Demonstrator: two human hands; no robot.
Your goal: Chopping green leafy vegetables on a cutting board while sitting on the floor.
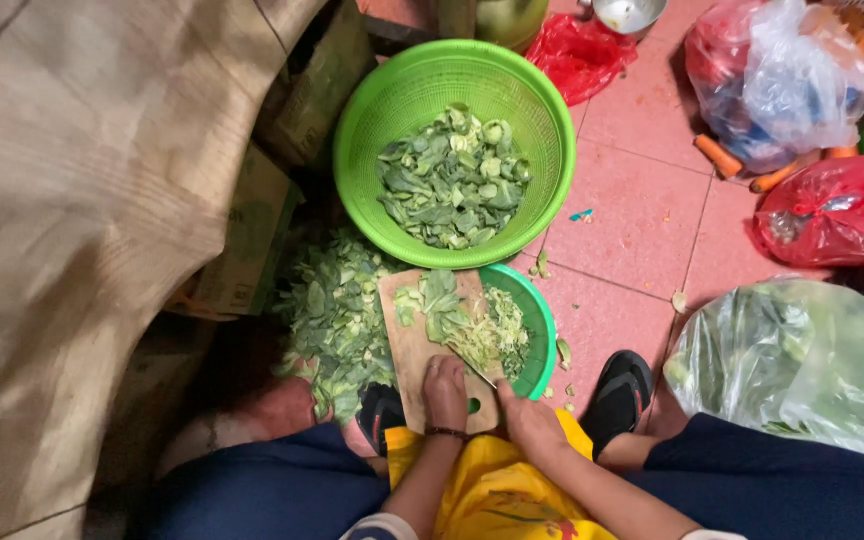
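Note:
A wooden cutting board (407, 345) rests across a small green basin (542, 320) between my knees. Leafy greens (452, 315) lie on the board, partly sliced into shreds. My left hand (444, 388) has its fingers curled and presses down on the near end of the greens. Just to its right, my right hand (530, 418) is closed around a knife whose thin blade (482, 372) shows edge-on against the greens. Beyond the board stands a large green basket (552, 130) holding chopped leaves (452, 180).
A heap of whole leaves (337, 310) lies left of the board, by cardboard boxes (252, 230) and a brown sack (82, 200). On the red tile floor to the right are a clear bag of greens (802, 360), red bags (837, 210) and carrots (720, 155).

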